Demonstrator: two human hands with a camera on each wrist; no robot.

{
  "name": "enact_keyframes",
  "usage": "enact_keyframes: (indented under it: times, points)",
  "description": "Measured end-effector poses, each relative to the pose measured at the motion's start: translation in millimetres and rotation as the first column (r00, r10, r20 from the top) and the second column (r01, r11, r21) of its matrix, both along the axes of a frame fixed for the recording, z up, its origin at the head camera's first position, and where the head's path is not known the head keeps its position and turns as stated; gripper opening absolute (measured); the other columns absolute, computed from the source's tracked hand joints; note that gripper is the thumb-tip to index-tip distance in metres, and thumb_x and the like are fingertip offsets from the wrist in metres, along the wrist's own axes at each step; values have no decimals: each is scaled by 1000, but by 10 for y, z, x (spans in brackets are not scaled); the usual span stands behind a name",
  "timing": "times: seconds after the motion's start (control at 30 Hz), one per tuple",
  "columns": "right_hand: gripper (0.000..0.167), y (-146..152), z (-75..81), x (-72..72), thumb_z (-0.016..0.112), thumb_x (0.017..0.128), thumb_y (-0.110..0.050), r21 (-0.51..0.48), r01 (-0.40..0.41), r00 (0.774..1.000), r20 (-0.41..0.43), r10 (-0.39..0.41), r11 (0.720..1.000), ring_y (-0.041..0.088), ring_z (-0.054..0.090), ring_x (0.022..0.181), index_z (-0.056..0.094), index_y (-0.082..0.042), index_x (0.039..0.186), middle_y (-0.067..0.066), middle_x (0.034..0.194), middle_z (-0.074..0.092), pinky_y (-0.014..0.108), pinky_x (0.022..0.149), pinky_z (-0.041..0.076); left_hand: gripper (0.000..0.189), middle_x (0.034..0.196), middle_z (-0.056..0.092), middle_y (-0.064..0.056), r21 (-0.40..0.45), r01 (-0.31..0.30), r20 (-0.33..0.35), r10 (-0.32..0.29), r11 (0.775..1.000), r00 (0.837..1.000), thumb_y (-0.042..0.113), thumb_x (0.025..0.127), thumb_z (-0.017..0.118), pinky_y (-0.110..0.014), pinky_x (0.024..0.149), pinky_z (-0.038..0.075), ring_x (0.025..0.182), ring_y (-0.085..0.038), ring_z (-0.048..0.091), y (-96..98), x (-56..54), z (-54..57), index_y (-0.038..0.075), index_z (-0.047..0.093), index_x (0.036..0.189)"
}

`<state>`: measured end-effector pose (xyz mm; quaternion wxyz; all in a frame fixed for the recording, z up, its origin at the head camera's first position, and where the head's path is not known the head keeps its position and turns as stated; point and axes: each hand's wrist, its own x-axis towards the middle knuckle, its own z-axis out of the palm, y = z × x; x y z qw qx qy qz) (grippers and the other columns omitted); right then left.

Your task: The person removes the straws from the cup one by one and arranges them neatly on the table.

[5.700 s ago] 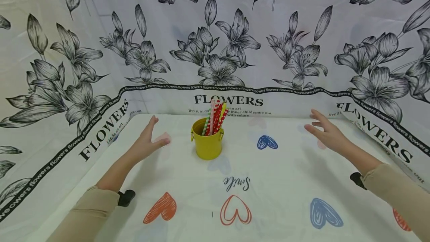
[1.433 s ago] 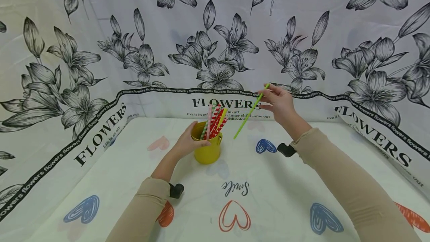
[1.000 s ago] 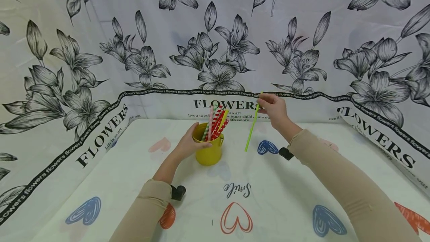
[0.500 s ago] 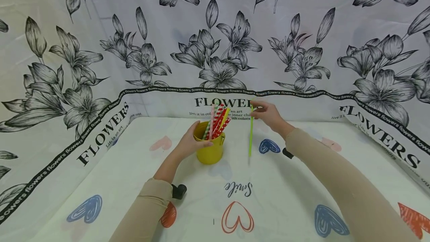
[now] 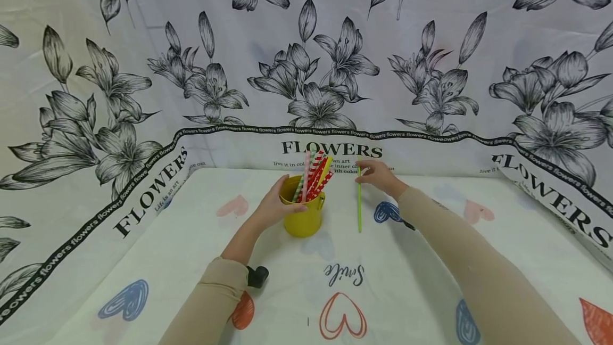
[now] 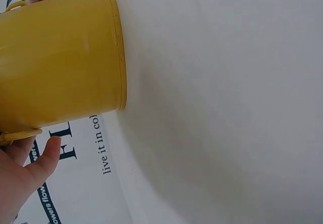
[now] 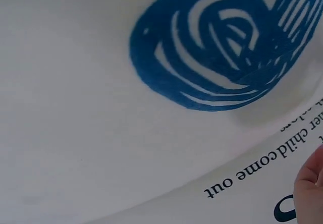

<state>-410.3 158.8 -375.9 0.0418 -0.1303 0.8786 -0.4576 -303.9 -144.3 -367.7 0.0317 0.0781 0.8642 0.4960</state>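
A small yellow bucket (image 5: 303, 220) stands upright on the tablecloth, with several paper straws (image 5: 316, 177) in it: red-and-white, pink, green-striped and yellow ones. Around its left side my left hand (image 5: 272, 207) grips it near the rim, thumb in front; the fingers behind are partly hidden. In the left wrist view that hand (image 6: 22, 176) is beside the bucket's handle lug. To the right of the bucket, my right hand (image 5: 380, 177) pinches a bright green straw (image 5: 359, 209) near its top. The straw is nearly vertical; whether its lower end touches the cloth I cannot tell.
The white tablecloth (image 5: 268, 292) carries printed hearts and the word Smile. Behind it and along both sides hangs a flower-printed curtain (image 5: 215, 41). A black wrist camera (image 5: 257, 277) is worn at my left sleeve.
Both hands were apart from everything at first. Since then my left hand has taken hold of the bucket; my right hand has a green straw, lowered and turned from slanted to nearly vertical.
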Motion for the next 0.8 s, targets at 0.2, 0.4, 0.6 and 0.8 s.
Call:
enact_keyframes:
  times: [0.2, 0.4, 0.6, 0.8]
  points:
    - [67, 91, -125, -87, 72, 88, -11, 159, -60, 998, 46, 54, 985, 35, 52, 114, 40, -1, 146, 21, 135, 48, 42, 93, 48, 106, 153, 33, -15, -2, 0, -2, 0, 1000, 1000, 37, 77, 82, -54, 113, 26, 139, -35, 32, 16, 17, 15, 10, 16, 155]
    - [67, 143, -268, -167, 74, 87, -21, 295, -113, 993, 50, 103, 949, 34, 53, 114, 44, 0, 143, 19, 130, 54, 43, 98, 46, 105, 153, 33, -14, 1, 1, 4, -1, 1000, 1000, 36, 77, 82, -53, 113, 26, 138, -34, 32, 18, 23, 14, 11, 16, 155]
    - [66, 106, -274, -86, 72, 89, -25, 347, -134, 991, 44, 127, 928, 35, 51, 115, 44, 1, 142, 20, 124, 54, 46, 101, 43, 105, 153, 33, -14, -12, -5, 5, 5, 1000, 1000, 37, 77, 82, -54, 112, 27, 138, -34, 32, 5, 13, 0, 11, 16, 155]
    - [78, 68, -111, 238, 68, 92, -32, 413, -218, 973, 160, 165, 884, 33, 51, 108, 27, -4, 152, 23, 122, 52, 49, 98, 42, 105, 153, 34, -14, -9, 2, -6, -2, 1000, 1000, 38, 77, 82, -54, 112, 27, 138, -35, 33, 1, 19, 8, 11, 17, 155]
